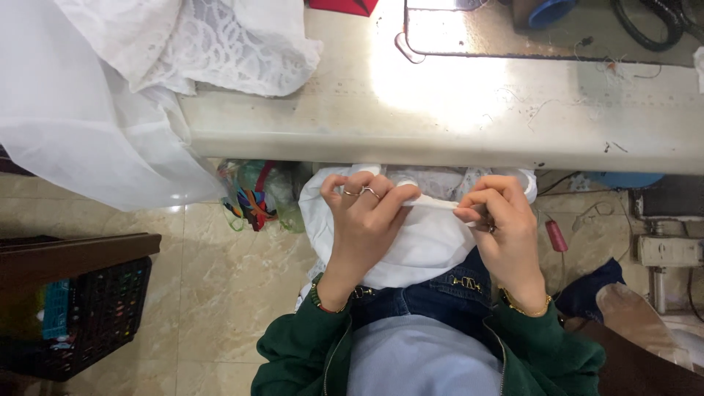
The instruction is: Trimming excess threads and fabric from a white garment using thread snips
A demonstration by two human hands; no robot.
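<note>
the hands met below the near edge of the desk (440, 110), over the lap: the left hand (363, 220) and the right hand (502, 220) side by side, each pinching an end of a cloth strip (434, 204) stretched between them. a folded cloth (418, 246) lay on the lap beneath them. a lace fabric (220, 44) lay on the desk's far left corner, and a sheer fabric (81, 125) hung over its left edge. a crate (95, 323) stood on the floor (220, 293) at the left.
</note>
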